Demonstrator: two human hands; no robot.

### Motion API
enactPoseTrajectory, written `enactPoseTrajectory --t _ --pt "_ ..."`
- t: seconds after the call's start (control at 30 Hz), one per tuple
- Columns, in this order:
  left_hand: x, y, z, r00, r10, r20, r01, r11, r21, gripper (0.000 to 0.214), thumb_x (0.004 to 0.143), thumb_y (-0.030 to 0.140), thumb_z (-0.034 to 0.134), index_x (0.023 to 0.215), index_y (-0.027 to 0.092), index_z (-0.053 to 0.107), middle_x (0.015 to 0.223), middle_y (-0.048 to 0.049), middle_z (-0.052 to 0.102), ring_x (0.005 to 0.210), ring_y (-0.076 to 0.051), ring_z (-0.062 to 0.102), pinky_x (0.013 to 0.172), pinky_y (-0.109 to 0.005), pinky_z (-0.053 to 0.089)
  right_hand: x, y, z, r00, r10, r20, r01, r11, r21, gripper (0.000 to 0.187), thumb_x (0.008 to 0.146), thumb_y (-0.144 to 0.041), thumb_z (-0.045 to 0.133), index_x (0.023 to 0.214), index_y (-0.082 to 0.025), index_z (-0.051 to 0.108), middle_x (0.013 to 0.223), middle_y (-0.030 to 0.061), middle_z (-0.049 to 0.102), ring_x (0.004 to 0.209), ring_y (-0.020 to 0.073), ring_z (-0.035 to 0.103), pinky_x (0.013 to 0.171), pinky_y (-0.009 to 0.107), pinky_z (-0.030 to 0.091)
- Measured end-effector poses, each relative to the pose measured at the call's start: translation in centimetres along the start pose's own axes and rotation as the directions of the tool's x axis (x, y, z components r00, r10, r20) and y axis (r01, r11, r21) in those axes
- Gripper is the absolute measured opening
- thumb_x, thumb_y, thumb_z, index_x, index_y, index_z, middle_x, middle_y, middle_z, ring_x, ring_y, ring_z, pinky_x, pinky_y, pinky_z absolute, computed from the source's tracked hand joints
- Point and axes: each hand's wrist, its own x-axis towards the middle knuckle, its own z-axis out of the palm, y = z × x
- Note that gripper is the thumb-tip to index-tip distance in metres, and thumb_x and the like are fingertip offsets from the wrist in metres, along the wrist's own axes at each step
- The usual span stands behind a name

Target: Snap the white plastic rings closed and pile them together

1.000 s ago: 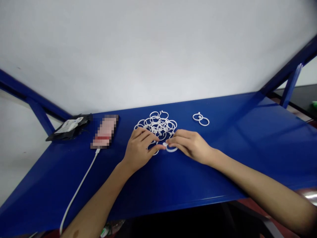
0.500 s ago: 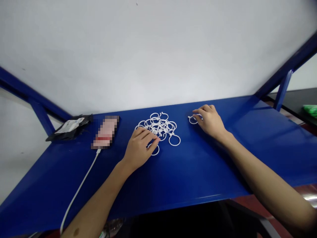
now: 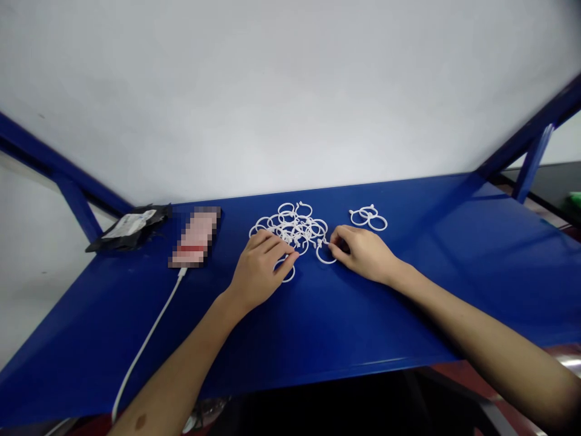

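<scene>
A heap of several white plastic rings [image 3: 290, 227] lies on the blue shelf [image 3: 318, 327]. My left hand [image 3: 261, 269] rests palm down at the heap's near edge, fingers over one ring [image 3: 288, 275]. My right hand [image 3: 363, 254] is just right of the heap, its fingertips pinching a single ring [image 3: 325, 254] that lies flat on the shelf. A small separate group of three rings [image 3: 368, 218] sits further back on the right, untouched.
A phone [image 3: 195, 237] with a white cable [image 3: 145, 345] lies left of the heap. Beyond the phone, a black packet [image 3: 129, 227] lies at the back left. Blue frame struts [image 3: 531, 139] rise at both ends. A white wall stands behind.
My right hand left a ring with the small group on the right, then came back left to the heap and took hold of another ring. My left hand stayed put.
</scene>
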Motion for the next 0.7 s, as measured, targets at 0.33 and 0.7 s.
enactPoseTrajectory --t 0.33,0.7 --pt "-0.2 -0.2 0.1 0.999 0.000 0.053 0.003 0.997 -0.071 0.016 0.092 0.033 0.065 0.084 0.019 0.065 0.081 -0.0008 0.069 0.089 -0.020 0.055 0.087 -0.037 0.045 -0.8 -1.3 0.2 0.948 -0.305 -0.093 0.319 0.915 0.246 0.013 0.100 -0.029 0.052 0.100 -0.019 0.060 0.092 0.0036 0.070 0.076 0.0131 0.064 0.069 0.026 0.047" --pt "-0.2 -0.3 0.3 0.998 0.026 0.064 -0.022 0.998 -0.061 0.019 0.093 0.034 0.063 0.082 0.020 0.066 0.080 -0.0013 0.071 0.089 -0.020 0.055 0.085 -0.036 0.045 -1.5 -2.6 0.9 0.886 -0.455 -0.090 0.455 0.818 0.352 0.011 0.099 -0.026 0.055 0.097 -0.017 0.062 0.085 0.0030 0.065 0.075 0.0131 0.059 0.069 0.026 0.048"
